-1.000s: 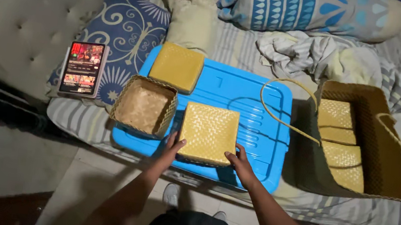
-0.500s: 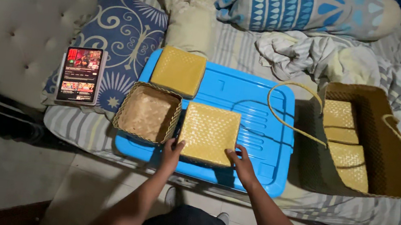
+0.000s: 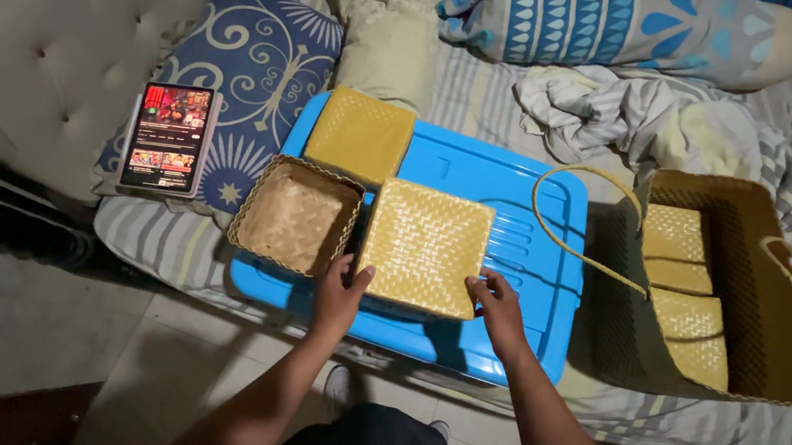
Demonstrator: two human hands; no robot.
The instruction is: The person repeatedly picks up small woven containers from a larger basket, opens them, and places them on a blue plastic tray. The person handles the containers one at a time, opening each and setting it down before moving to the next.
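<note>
Woven lid (image 3: 425, 246): near corners grasped by left hand (image 3: 340, 296), right hand (image 3: 500, 312); open box (image 3: 297, 216) touching left; blue bin lid (image 3: 531, 258) bare right.

A single head-worn camera looks steeply down from close above the bed (image 3: 491, 84) (mattress across the upper frame, floor (image 3: 14, 348) at lower left), both forearms entering from the bottom edge.

Bed (image 3: 490, 94) w/ striped sheet, dim light. Tufted headboard (image 3: 27, 61) at left. Blue patterned pillow (image 3: 245, 66), bolster (image 3: 627, 25), crumpled blanket (image 3: 617, 114). Grey tiled floor (image 3: 26, 330) below.
</note>
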